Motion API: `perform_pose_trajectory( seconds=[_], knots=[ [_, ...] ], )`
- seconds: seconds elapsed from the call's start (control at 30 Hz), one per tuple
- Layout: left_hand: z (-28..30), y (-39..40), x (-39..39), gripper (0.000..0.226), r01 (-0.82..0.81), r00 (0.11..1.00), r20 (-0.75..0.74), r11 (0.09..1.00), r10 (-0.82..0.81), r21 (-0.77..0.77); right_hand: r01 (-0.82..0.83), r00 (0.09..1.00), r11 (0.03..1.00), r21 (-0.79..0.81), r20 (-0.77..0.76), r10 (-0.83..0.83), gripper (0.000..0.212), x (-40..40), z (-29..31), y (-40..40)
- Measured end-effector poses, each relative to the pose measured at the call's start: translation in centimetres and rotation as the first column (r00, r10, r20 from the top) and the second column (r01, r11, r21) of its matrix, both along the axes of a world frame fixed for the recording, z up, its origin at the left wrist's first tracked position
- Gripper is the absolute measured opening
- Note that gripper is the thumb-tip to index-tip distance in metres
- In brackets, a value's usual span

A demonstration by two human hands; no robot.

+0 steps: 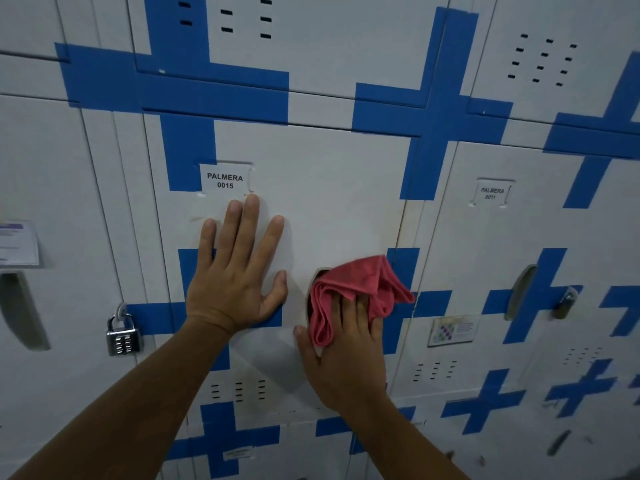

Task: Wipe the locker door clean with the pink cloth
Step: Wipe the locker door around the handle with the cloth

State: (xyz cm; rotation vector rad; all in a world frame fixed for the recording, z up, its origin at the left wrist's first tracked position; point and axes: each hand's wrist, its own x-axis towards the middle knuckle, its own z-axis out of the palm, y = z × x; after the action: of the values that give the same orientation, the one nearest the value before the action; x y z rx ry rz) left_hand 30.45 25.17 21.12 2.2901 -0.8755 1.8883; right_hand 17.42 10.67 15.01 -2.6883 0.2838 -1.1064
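Against the white metal locker door (332, 188) with blue tape crosses, the left hand (232, 275) lies flat with fingers spread below the "PALMERA 0015" label (225, 180), while the right hand (346, 358) presses the crumpled pink cloth (360, 289) over the recessed handle.

A locker room or changing area is shown: rows of white metal lockers (322, 188) marked with blue crosses, numbered name labels (225, 180), vent slots, and a combination padlock (122, 336).
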Motion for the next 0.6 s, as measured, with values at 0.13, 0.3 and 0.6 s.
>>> perform_pose_trajectory(
  seconds=[0.13,0.3,0.6],
  knots=[
    [0.0,0.0,0.0,0.08,-0.005,1.0,0.008,1.0,0.005,0.002,0.005,0.997,1.0,-0.03,-0.082,-0.007,0.076,-0.5,-1.1,-0.5],
    [-0.1,0.0,0.0,0.081,-0.003,1.0,-0.013,1.0,0.003,0.006,0.009,1.0,0.997,-0.083,-0.013,-0.01,0.077,0.1,2.0,-0.7],
    [-0.1,0.1,0.0,0.082,0.001,1.0,-0.006,1.0,-0.001,0.005,0.011,0.997,0.999,-0.042,0.076,-0.008,0.079,0.8,4.3,0.3]
  ],
)
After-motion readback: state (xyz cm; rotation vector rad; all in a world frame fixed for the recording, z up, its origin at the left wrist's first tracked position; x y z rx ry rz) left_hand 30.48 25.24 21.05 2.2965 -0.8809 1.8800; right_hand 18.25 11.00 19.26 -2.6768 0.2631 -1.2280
